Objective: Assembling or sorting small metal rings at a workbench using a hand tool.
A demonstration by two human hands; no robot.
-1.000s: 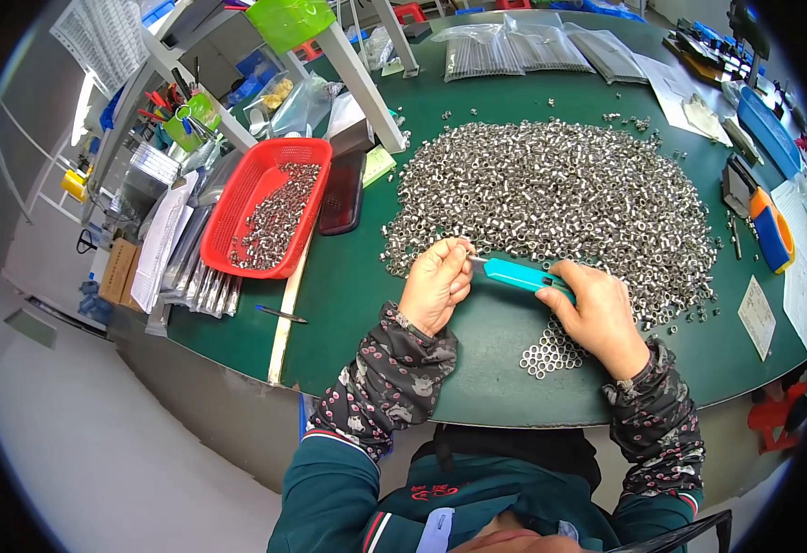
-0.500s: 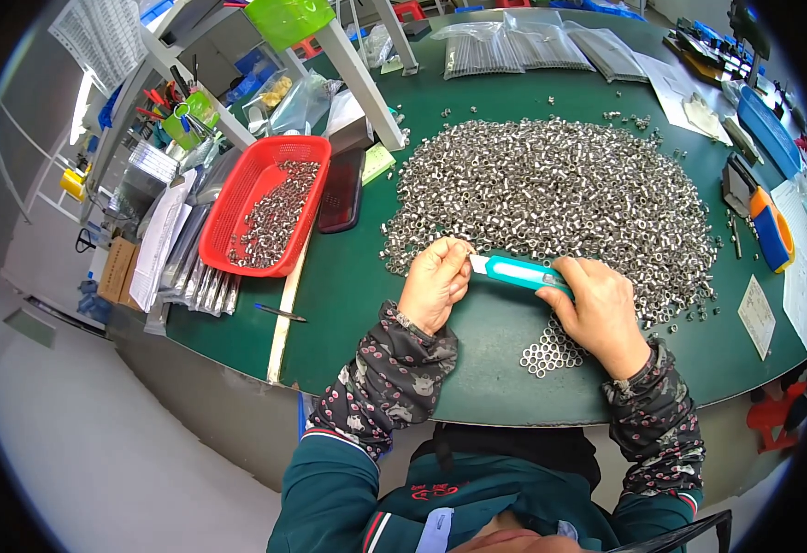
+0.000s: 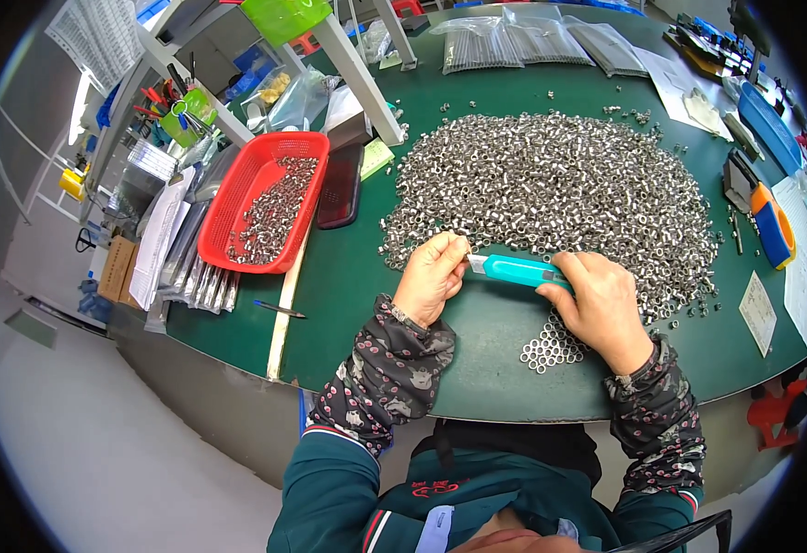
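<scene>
My right hand (image 3: 597, 304) is closed round a turquoise utility knife (image 3: 519, 270), its blade pointing left. Close to the blade tip, the thumb and fingers of my left hand (image 3: 433, 279) are pinched together. Whatever they hold is too small or too covered to make out. Beyond both hands spreads a large heap of small shiny metal rings (image 3: 551, 184). A small flat group of rings (image 3: 551, 350) lies on the green table (image 3: 486, 369), just left of my right wrist.
At left stands a red plastic basket (image 3: 212, 230) with more metal pieces, beside a dark phone (image 3: 340, 189). A pen (image 3: 280, 310) lies nearer. Bagged rods (image 3: 482, 46) lie at the back. An orange-and-blue tape dispenser (image 3: 772, 230) and a paper card (image 3: 757, 313) are at right.
The knife has tilted slightly and its blade has drawn a little away from my left fingertips. My left hand has shifted slightly left. The heap looks the same.
</scene>
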